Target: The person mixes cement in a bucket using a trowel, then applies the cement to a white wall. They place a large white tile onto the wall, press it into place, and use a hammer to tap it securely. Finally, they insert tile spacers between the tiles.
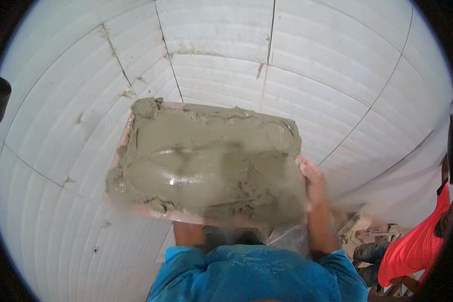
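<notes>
Mortar (211, 163) on slab (194, 217), right fingers (311, 171) holding

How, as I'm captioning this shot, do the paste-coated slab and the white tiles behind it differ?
Coating: the slab wears thick, wet grey paste; the white tiles are mostly bare, with small smudges.
Pose: the right hand holds the slab's side; the white tiles sit edge to edge, dark joints between.
Both look roughly four-sided.
</notes>
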### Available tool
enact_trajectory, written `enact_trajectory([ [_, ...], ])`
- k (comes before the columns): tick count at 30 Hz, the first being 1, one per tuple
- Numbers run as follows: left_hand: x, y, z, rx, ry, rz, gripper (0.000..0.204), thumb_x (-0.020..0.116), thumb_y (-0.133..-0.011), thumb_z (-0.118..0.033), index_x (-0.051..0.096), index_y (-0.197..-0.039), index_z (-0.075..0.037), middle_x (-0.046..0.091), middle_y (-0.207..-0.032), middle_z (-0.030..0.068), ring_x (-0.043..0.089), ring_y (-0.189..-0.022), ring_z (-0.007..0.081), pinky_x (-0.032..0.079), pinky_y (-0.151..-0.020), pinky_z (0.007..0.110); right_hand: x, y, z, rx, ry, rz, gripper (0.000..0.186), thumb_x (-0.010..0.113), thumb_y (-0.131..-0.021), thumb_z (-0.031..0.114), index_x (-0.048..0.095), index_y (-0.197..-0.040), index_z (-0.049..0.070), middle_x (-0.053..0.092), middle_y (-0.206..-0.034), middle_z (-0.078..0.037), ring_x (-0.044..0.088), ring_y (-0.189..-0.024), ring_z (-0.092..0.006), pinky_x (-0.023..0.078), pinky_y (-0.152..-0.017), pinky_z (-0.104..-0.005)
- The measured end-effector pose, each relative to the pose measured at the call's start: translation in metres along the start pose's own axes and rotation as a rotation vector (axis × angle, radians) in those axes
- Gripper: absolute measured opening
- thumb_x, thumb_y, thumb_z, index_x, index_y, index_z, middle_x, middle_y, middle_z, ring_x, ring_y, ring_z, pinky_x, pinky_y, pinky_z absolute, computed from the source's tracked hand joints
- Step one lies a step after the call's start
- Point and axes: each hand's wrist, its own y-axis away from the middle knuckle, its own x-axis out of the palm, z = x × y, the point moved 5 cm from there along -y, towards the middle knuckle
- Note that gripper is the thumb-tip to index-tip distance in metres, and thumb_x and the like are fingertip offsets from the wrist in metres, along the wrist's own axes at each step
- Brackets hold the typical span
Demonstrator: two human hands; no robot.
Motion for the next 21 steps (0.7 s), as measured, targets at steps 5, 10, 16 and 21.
enact_trajectory([
  [5,0.051,-0.027,-0.023,0.121,0.085,0.018,0.057,0.058,-0.097,-0.049,0.048,-0.136,-0.010,0.053,-0.126,0.0132,0.051,-0.116,0.0280,0.047,-0.093,0.045,0.059,-0.021,0.067,-0.117,0.017,0.072,0.048,0.055,-0.095,0.018,0.054,-0.135,-0.008,0.065,-0.123,-0.016,0.066,-0.106,-0.0242,0.053,-0.094,-0.0359],
  [10,0.068,-0.090,-0.032,0.177,0.142,0.077,0.060,0.058,-0.096,-0.052,0.044,-0.138,-0.011,0.048,-0.130,0.0145,0.047,-0.120,0.0300,0.045,-0.095,0.049,0.094,-0.064,0.082,-0.100,-0.184,0.157,0.051,0.057,-0.095,0.018,0.050,-0.138,-0.009,0.063,-0.130,-0.016,0.065,-0.111,-0.0228,0.051,-0.099,-0.0354],
  [16,0.097,-0.182,-0.064,0.198,0.196,0.210,0.065,0.057,-0.095,-0.055,0.040,-0.141,-0.013,0.043,-0.135,0.0161,0.042,-0.125,0.0324,0.043,-0.098,0.053,0.139,-0.110,0.112,-0.338,-0.004,-0.009,0.053,0.056,-0.096,0.014,0.045,-0.141,-0.012,0.062,-0.130,-0.020,0.065,-0.112,-0.0234,0.053,-0.098,-0.0348],
  [21,0.139,-0.236,-0.098,0.228,0.249,0.305,0.069,0.056,-0.095,-0.058,0.036,-0.144,-0.014,0.038,-0.139,0.0174,0.038,-0.129,0.0344,0.041,-0.100,0.057,0.180,-0.131,0.138,-0.360,-0.140,-0.023,0.042,0.062,-0.095,0.020,0.061,-0.125,-0.010,0.068,-0.114,-0.016,0.068,-0.098,-0.0216,0.056,-0.086,-0.0334],
])
